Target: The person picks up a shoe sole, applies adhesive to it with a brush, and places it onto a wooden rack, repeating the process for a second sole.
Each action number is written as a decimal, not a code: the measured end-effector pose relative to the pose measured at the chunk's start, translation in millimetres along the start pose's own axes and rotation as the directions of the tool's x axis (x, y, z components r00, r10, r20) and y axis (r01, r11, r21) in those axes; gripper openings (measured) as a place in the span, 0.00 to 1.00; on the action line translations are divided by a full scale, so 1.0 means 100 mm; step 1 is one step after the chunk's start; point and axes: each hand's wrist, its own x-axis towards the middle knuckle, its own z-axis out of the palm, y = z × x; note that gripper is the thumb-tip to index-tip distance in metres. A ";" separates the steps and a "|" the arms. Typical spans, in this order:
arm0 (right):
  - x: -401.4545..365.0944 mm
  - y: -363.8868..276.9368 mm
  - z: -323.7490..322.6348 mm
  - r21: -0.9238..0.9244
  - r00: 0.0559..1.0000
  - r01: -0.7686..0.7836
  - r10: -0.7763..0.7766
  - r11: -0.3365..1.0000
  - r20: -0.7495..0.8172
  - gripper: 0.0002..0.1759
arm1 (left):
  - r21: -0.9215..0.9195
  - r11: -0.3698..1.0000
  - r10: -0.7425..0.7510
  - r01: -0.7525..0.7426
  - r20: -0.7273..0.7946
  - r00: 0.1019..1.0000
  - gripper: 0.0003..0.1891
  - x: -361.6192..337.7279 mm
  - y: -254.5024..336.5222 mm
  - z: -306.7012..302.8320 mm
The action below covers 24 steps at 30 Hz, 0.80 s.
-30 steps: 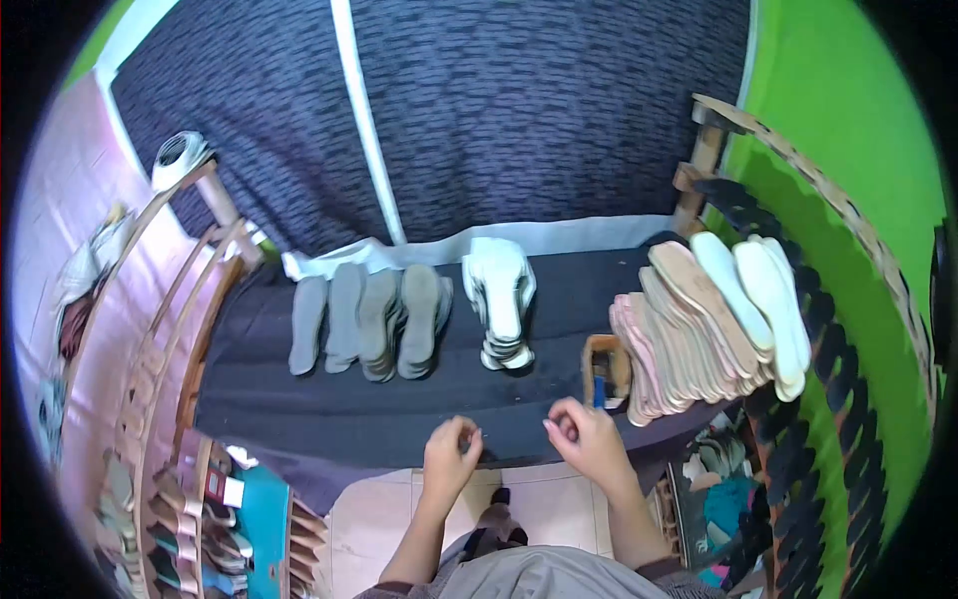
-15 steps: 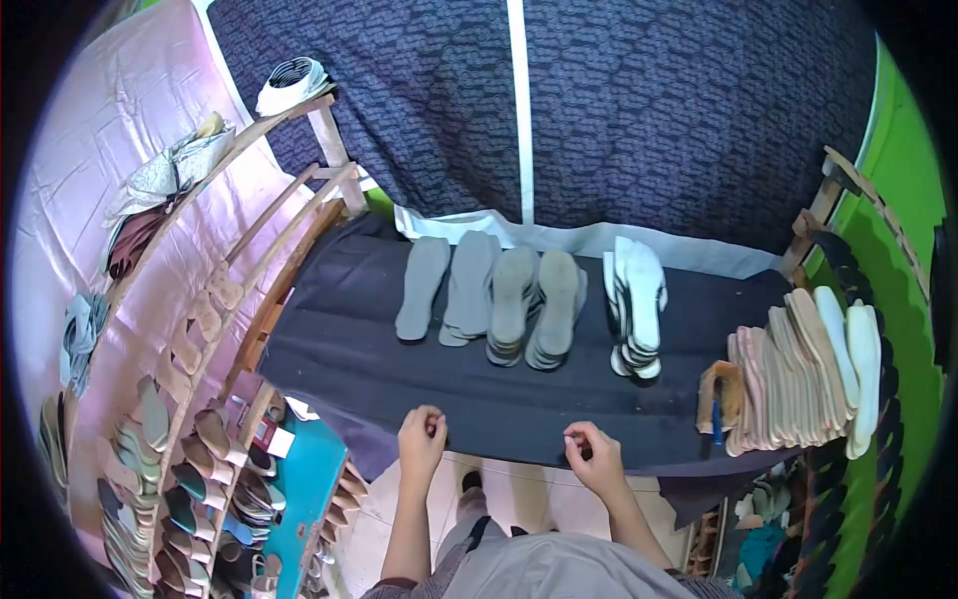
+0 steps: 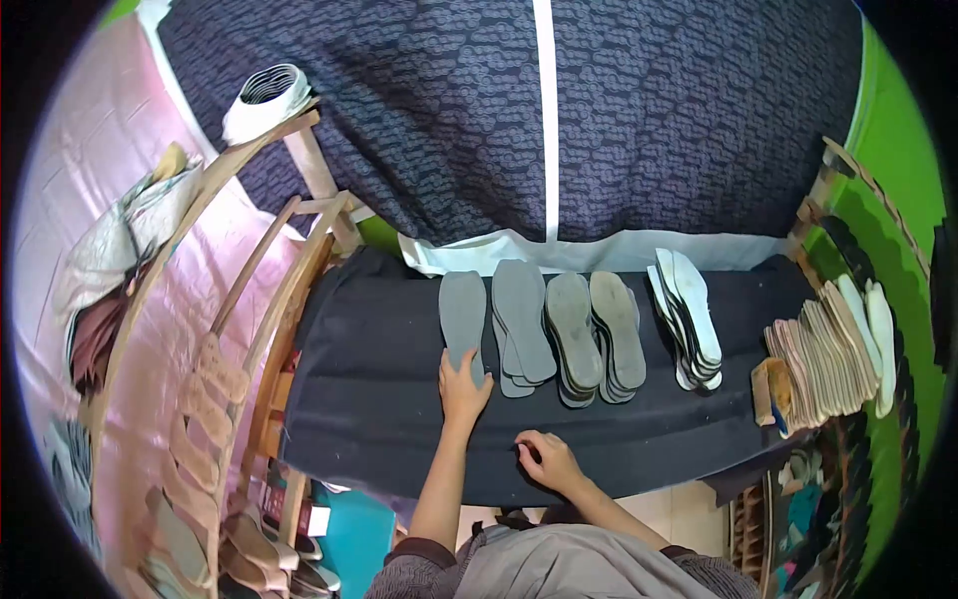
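My left hand point(image 3: 465, 387) reaches over the dark table and touches the lower end of the leftmost grey insole point(image 3: 463, 309), thumb spread from the fingers. Close to the table's front edge, my right hand point(image 3: 547, 460) is curled; whether it holds anything is too small to tell. Right of the leftmost insole lies a grey insole stack point(image 3: 523, 324). Two darker grey-brown stacks, one left point(image 3: 574, 334) and one right point(image 3: 618, 334), come after it, then a white insole stack point(image 3: 694, 309).
Beige insoles point(image 3: 823, 359) stand in a row at the table's right, beside a wooden holder point(image 3: 771, 391) with something blue. A wooden rack point(image 3: 269, 299) with shoe parts stands left. Patterned dark cloth point(image 3: 449, 120) hangs behind the table point(image 3: 369, 399).
The view has shifted left and closer. My left hand has moved forward onto the leftmost grey insole. My right hand has moved left, nearer the middle of my body.
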 end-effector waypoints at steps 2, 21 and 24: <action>-0.03 0.02 0.03 -0.030 0.997 -0.044 0.046 0.999 0.065 0.08 | -0.261 0.962 -0.059 0.082 0.095 0.994 0.27 0.03 -0.06 -0.02; 0.32 -0.17 0.09 0.716 0.941 -0.309 0.309 0.626 0.136 0.21 | -0.712 -0.207 0.273 0.671 0.617 0.738 0.46 -0.74 0.18 -0.77; 0.33 -0.30 -0.14 0.625 0.907 -0.379 0.409 0.683 0.102 0.21 | -0.711 0.049 0.429 0.702 0.650 0.628 0.43 -0.88 0.22 -0.67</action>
